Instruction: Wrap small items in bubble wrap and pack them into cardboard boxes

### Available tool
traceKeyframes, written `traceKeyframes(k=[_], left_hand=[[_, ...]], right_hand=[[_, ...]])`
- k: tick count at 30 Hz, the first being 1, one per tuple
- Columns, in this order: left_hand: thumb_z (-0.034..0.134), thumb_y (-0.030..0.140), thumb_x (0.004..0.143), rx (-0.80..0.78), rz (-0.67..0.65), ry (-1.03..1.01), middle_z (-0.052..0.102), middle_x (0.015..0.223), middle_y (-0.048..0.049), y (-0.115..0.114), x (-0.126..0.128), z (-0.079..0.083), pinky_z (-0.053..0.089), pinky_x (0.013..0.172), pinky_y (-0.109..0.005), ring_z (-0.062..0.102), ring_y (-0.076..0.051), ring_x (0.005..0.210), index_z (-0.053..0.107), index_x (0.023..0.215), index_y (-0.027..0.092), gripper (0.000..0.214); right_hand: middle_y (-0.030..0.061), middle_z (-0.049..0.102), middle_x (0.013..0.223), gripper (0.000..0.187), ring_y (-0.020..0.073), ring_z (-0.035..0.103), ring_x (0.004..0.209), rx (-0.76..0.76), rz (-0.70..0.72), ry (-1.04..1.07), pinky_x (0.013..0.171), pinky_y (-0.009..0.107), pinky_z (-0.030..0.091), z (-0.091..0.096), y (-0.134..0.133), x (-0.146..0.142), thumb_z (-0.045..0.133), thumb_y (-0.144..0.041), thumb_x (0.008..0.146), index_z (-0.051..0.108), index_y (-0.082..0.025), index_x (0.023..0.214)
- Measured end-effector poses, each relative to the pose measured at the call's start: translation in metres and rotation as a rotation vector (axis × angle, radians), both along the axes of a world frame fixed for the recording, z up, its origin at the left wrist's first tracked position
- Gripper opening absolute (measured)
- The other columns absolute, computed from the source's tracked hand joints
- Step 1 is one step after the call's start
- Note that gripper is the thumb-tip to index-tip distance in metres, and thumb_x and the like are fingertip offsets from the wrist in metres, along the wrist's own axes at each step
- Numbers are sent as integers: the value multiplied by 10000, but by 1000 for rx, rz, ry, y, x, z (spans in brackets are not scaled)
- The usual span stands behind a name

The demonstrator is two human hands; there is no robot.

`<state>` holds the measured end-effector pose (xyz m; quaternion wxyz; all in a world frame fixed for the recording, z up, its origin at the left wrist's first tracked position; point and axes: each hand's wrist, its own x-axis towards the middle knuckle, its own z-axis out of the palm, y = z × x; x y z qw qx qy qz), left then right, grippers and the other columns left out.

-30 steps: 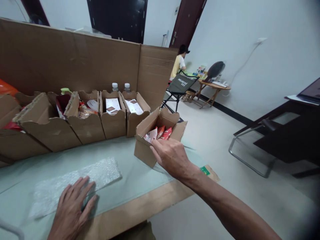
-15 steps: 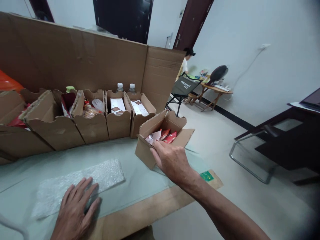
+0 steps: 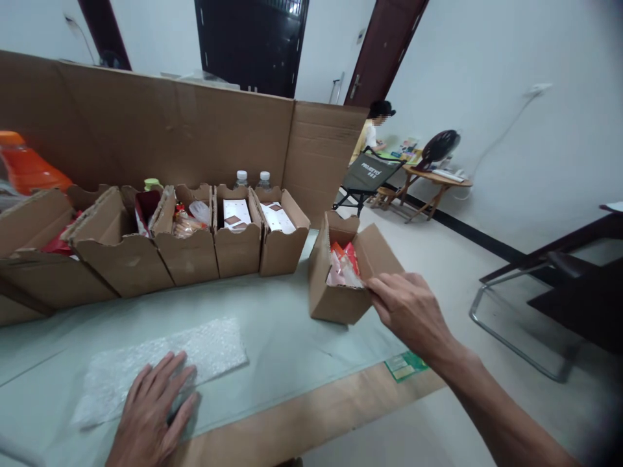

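At 7 o'clock the left hand [image 3: 150, 415] lies palm down, its fingers [image 3: 163, 379] spread flat and gripping nothing. It rests on the near end of a bubble-wrap sheet [image 3: 209, 347], a soft, pimpled, cloudy rectangle. The sheet rests on the desk [image 3: 287, 324], whose top is a smooth pale green mat. A bare wooden strip [image 3: 311, 408] runs along the desk's near edge toward 4 o'clock. Between the sheet and the small box the mat is open, leaving free room from the centre down to 6 o'clock.

From 9 to 12 o'clock a row of cut-down cardboard bins [image 3: 189, 250] stands wall to wall, with rough torn rims, holding packets and cartons. Two capped bottles [image 3: 241, 176] rise behind them, against a tall corrugated cardboard screen [image 3: 170, 130] that closes off the desk's far side.

Just right of centre, near the desk's right-hand edge, stands the small cardboard box [image 3: 335, 292]. It is apart from the last bin, its flaps up, with glossy red and pale sachets [image 3: 343, 263] inside. The right hand [image 3: 413, 311] enters from 4 o'clock with its fingers [image 3: 382, 285] closed on the box's near right corner. A green label [image 3: 406, 364] lies at the desk's corner beneath the wrist. Beyond it, at 3 o'clock, is bare pale floor [image 3: 438, 246], then a dark chair [image 3: 567, 264] on a tubular metal frame.
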<state>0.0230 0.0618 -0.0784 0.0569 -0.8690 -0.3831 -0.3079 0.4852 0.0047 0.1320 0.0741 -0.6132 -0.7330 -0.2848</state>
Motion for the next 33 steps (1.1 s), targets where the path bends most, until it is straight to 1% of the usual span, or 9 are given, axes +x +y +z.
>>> traceKeyframes(k=[5, 11, 17, 21, 25, 28, 29, 31, 33], left_hand=[[574, 350, 945, -1, -18, 25, 677, 1396, -58, 0, -3, 1, 354, 1183, -481, 604, -276, 1311, 640, 1291, 302, 356], [582, 361, 928, -12, -17, 30, 669, 1416, -36, 0, -7, -4, 370, 1181, -475, 624, -279, 1296, 615, 1338, 344, 413], [585, 342, 930, -39, -41, 56, 649, 1436, -63, -1, -8, -1, 326, 1209, -472, 590, -285, 1333, 601, 1354, 306, 426], [573, 327, 934, -45, -47, 59, 650, 1430, -64, -1, -6, 6, 312, 1209, -458, 580, -277, 1337, 604, 1336, 297, 404], [582, 302, 926, -17, -87, 37, 678, 1380, -62, -2, -1, 15, 286, 1220, -413, 574, -256, 1331, 641, 1276, 278, 355], [583, 316, 936, -17, -87, 22, 686, 1365, -59, -3, 3, 20, 287, 1217, -415, 575, -251, 1323, 644, 1255, 279, 327], [581, 325, 940, -18, -82, 19, 686, 1363, -61, -3, 4, 21, 292, 1213, -422, 574, -253, 1323, 644, 1250, 279, 320], [582, 326, 943, -18, -70, 19, 685, 1363, -71, -2, 5, 22, 300, 1205, -432, 572, -258, 1325, 643, 1242, 270, 310], [587, 307, 939, -2, -78, 27, 689, 1356, -78, -2, 5, 23, 304, 1199, -428, 575, -255, 1320, 644, 1236, 259, 306]], right_hand=[[79, 760, 905, 242, 232, 628, 796, 74, 39, 60, 860, 381, 383, -19, 52, 51, 477, -101, 959, 692, -205, 921], [82, 765, 996, 319, 224, 629, 881, 83, 183, 170, 912, 398, 400, -37, 118, 64, 408, -133, 1000, 706, -228, 933], [89, 779, 1104, 308, 264, 612, 1194, 133, 142, 227, 1040, 452, 366, -55, 139, 81, 410, -211, 1033, 714, -233, 988], [100, 753, 1241, 296, 293, 556, 1305, 98, 75, 225, 1072, 473, 352, -57, 139, 89, 418, -191, 1020, 711, -214, 1053], [98, 717, 1319, 347, 325, 570, 1305, 93, 58, 251, 1062, 513, 371, -32, 120, 73, 493, -102, 915, 690, -226, 1172], [113, 729, 1278, 370, 326, 642, 1193, 237, 57, 387, 1040, 507, 406, 7, 117, 34, 540, -157, 913, 672, -221, 1252], [106, 749, 1223, 340, 308, 665, 1141, 225, 83, 436, 1016, 477, 431, 20, 123, 18, 534, -178, 930, 690, -220, 1230], [65, 776, 1117, 291, 252, 697, 1012, 19, 185, 496, 905, 389, 490, 44, 148, -16, 510, -200, 950, 743, -214, 1123], [36, 789, 1022, 291, 201, 701, 895, -321, 239, 484, 806, 316, 498, 61, 184, -44, 512, -183, 937, 777, -189, 1056]])
